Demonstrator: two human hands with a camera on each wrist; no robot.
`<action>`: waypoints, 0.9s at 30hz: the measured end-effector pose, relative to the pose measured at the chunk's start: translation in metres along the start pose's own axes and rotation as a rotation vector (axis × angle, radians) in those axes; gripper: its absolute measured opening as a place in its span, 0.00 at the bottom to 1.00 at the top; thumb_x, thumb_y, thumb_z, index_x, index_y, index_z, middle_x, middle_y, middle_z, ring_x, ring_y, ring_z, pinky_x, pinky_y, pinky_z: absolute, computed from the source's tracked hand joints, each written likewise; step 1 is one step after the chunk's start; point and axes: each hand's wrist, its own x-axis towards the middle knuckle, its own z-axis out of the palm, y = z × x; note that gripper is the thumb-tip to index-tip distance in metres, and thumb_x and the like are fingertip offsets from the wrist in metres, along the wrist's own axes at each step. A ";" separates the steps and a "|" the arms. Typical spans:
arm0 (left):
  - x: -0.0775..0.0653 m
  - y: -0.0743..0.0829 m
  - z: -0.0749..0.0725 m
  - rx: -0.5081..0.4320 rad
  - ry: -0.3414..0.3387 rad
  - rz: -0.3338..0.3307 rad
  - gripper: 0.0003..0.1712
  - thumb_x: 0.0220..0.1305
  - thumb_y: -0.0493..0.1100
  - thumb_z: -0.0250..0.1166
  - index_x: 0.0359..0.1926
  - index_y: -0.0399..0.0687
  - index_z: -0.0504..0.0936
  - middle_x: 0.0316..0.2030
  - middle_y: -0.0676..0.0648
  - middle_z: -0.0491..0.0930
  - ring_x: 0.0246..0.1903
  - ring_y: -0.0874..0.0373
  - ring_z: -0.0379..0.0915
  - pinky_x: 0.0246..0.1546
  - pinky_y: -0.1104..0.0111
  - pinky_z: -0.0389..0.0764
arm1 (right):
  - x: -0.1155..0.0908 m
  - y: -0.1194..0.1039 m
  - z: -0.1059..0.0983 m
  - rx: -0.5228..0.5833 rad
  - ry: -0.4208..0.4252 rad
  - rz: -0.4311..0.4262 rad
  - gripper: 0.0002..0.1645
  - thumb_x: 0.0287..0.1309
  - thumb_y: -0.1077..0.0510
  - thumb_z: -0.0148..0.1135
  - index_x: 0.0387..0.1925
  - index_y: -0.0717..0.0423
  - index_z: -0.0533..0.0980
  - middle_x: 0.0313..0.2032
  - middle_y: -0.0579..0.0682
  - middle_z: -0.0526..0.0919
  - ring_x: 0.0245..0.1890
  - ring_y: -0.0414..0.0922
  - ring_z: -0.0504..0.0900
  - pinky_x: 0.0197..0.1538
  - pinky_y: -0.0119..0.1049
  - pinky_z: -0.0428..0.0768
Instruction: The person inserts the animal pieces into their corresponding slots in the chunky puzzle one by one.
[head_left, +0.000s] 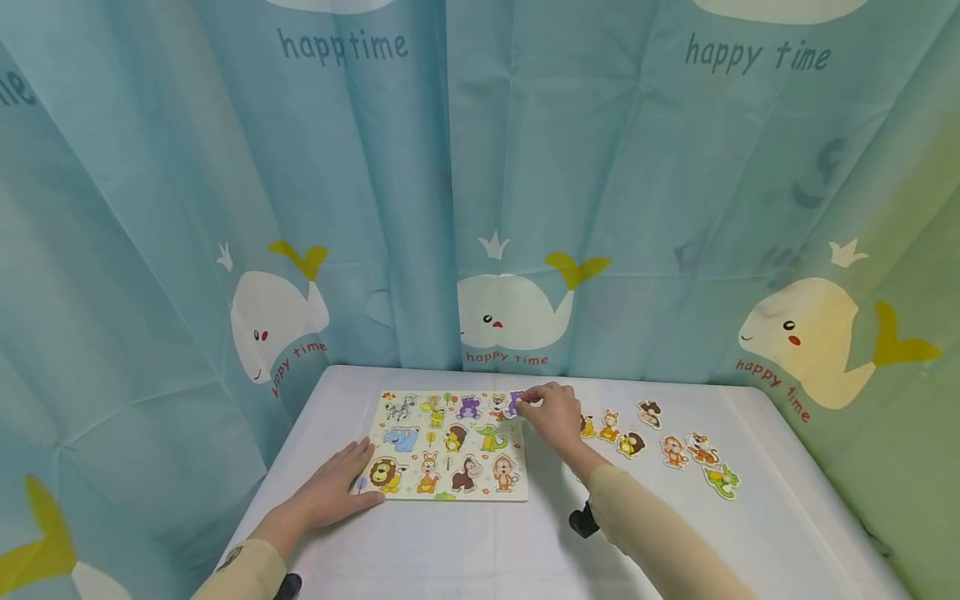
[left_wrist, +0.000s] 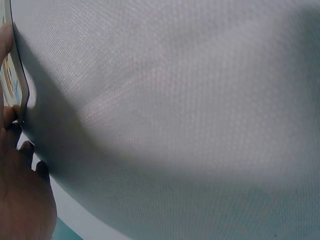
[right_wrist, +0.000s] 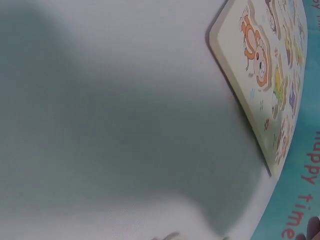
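Note:
A cream puzzle board (head_left: pixel 520 450) with several animal pictures lies on the white table. At its top right corner my right hand (head_left: pixel 553 414) pinches a purple animal puzzle piece (head_left: pixel 514 405) between thumb and fingertips, partly hidden by the fingers. My left hand (head_left: pixel 333 487) rests at the board's lower left corner, its thumb along the front and its fingers at the left edge. In the left wrist view, part of that hand (left_wrist: pixel 25 195) touches the board's rim (left_wrist: pixel 22 95). The right wrist view shows the board (right_wrist: pixel 230 45) from the side, with fingertips (right_wrist: pixel 313 227) at the lower corner.
Right of the board lie several loose animal pieces, among them a kangaroo (head_left: pixel 609 425), a hedgehog (head_left: pixel 631 444), a monkey (head_left: pixel 674 452), a tiger (head_left: pixel 702 448) and a crocodile (head_left: pixel 723 481). A blue whale-print curtain (head_left: pixel 405 208) hangs behind the white table (head_left: pixel 450 550).

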 end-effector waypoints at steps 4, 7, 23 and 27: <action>0.001 0.000 0.000 -0.006 -0.001 0.007 0.59 0.60 0.71 0.67 0.79 0.40 0.57 0.79 0.40 0.52 0.78 0.36 0.44 0.75 0.39 0.52 | 0.003 -0.003 0.009 -0.003 -0.008 -0.007 0.09 0.59 0.50 0.74 0.33 0.51 0.88 0.39 0.48 0.82 0.49 0.53 0.73 0.53 0.54 0.68; 0.000 0.000 0.000 -0.006 0.000 0.009 0.59 0.61 0.71 0.66 0.79 0.41 0.57 0.80 0.41 0.51 0.78 0.37 0.43 0.75 0.40 0.51 | 0.006 -0.005 0.016 -0.013 -0.010 -0.013 0.09 0.59 0.50 0.74 0.33 0.51 0.88 0.38 0.48 0.82 0.49 0.54 0.74 0.53 0.54 0.69; -0.003 0.002 -0.003 -0.014 -0.002 0.012 0.58 0.61 0.69 0.68 0.79 0.39 0.58 0.79 0.39 0.52 0.77 0.36 0.44 0.75 0.40 0.52 | 0.016 -0.013 0.041 -0.024 -0.061 0.065 0.09 0.59 0.49 0.73 0.34 0.50 0.88 0.38 0.47 0.81 0.48 0.51 0.72 0.57 0.53 0.69; -0.002 0.003 -0.003 -0.006 0.002 0.017 0.58 0.61 0.69 0.68 0.79 0.38 0.58 0.79 0.39 0.52 0.77 0.36 0.45 0.75 0.41 0.52 | 0.017 -0.013 0.048 -0.016 -0.064 0.062 0.09 0.59 0.49 0.73 0.33 0.49 0.88 0.37 0.46 0.80 0.47 0.51 0.72 0.56 0.54 0.69</action>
